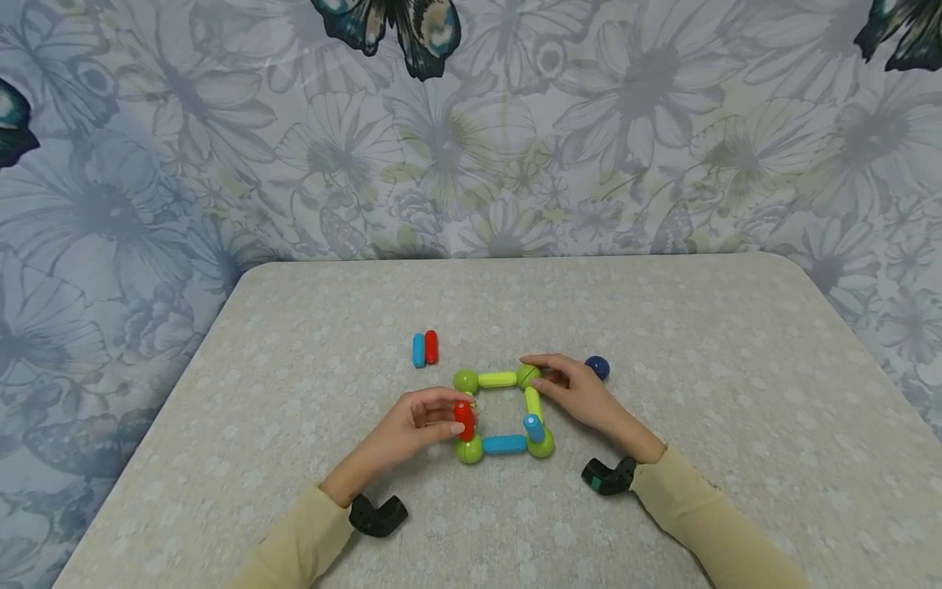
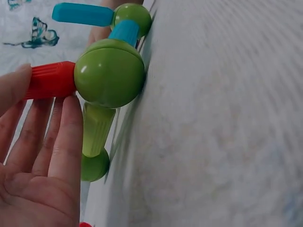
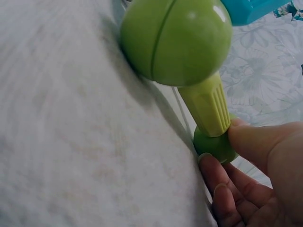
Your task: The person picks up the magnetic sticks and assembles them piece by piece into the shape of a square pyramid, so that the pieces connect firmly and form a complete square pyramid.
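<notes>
A square of green balls joined by yellow-green rods and one blue rod (image 1: 504,444) lies on the table. My left hand (image 1: 423,417) pinches a red rod (image 1: 464,419) that stands up from the near-left green ball (image 1: 468,450); in the left wrist view the red rod's end meets that ball. At the far-right corner, my right hand (image 1: 577,393) grips a green ball (image 1: 527,375) between thumb and fingers. A second blue rod (image 1: 533,429) rises from the near-right green ball (image 1: 542,443). The left fingers partly cover the left side of the square.
Beyond the square, to the left, a loose blue rod (image 1: 419,350) and a loose red rod (image 1: 431,347) lie side by side. A dark blue ball (image 1: 598,367) sits just past the right hand. Patterned fabric (image 1: 508,164) hangs behind the table (image 1: 721,343).
</notes>
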A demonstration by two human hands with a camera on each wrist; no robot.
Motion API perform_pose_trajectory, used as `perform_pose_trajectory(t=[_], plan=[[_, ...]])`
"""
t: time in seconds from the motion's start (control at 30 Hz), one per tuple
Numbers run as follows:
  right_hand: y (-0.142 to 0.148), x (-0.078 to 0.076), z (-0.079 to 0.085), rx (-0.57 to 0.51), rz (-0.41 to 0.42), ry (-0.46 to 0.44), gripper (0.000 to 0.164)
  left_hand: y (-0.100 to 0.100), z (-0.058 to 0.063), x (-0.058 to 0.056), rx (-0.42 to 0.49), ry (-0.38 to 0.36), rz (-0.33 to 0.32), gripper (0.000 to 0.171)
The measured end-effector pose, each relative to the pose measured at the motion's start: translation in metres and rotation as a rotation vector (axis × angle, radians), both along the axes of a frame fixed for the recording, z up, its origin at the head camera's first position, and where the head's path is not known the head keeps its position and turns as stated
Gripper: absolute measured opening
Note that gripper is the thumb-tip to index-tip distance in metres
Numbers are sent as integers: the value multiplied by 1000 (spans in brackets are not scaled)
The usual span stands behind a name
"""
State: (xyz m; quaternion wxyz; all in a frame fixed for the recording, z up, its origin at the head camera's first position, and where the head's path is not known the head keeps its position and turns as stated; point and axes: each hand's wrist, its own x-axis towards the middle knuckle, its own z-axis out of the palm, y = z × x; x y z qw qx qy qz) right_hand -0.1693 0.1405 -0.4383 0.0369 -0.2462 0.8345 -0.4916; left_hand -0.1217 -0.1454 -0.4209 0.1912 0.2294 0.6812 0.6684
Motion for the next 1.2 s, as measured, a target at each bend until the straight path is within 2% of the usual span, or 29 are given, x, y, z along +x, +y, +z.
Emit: perform_pose_trajectory(t=[0.07,0.13,0.27,0.33,0.47,0.6,0.67,0.77,0.9,1.0,1.1,1.2], plan=[[0,0,0,2,3,-2,34,-2,1,-2,4,8,11,34],[0,0,1,18,1,-8,36,-3,1,-5,-7,34,53,33],[2,6,7,73,3,-19,44,-8,1,-17,-88,100,179,32],[6,13,11,90,5,-28,45,-9,0,-24,-132,125,196,35],[16,33,16,85,28,-59,45,-7,-2,-37,-168,111,129,42],[23,52,15,43,130,-89,50,-3,-3,-50,-187,106,39,43],[24,59,13,31,187,-67,52,0,-4,-56,-194,116,0,40],[21,66,10,37,210,14,50,2,-5,-61,-213,132,-37,35],[16,69,7,36,166,93,40,3,-4,-62,-245,115,-46,30],[15,68,6,10,153,120,35,2,-2,-59,-265,118,-42,28],[17,63,5,-12,155,150,32,-2,0,-54,-285,125,-31,27],[19,56,6,-11,126,132,30,-7,1,-45,-287,124,-25,26]])
